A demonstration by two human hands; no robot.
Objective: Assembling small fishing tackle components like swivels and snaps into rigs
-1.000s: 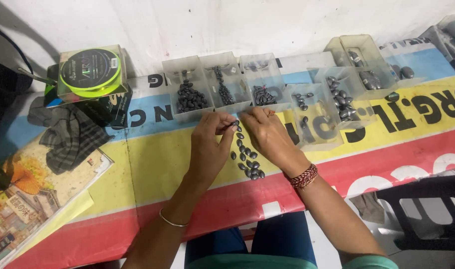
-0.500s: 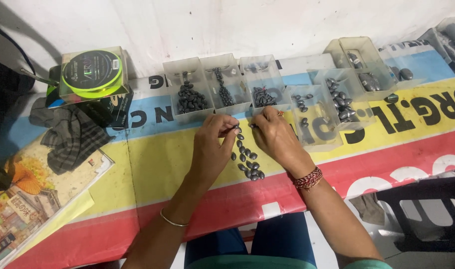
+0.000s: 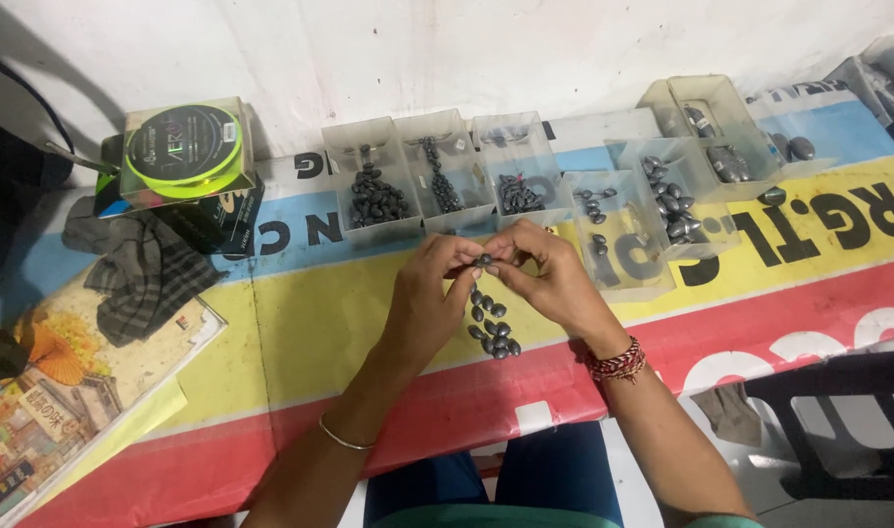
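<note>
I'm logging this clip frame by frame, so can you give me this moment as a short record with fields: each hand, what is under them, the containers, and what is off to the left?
left hand: pinches a small dark oval weight at its fingertips
right hand: meets the left hand at the same weight
below the hands: loose pile of dark weights on the striped banner
containers: row of clear plastic boxes holding dark weights, by the wall
left side: spool of yellow-green line in a clear case; grey checked cloth; illustrated book
wrists: thin bangle on the left, red thread bracelet on the right

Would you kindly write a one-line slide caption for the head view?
Left hand and right hand pinch a dark oval weight above a small pile of weights on a striped banner.
</note>
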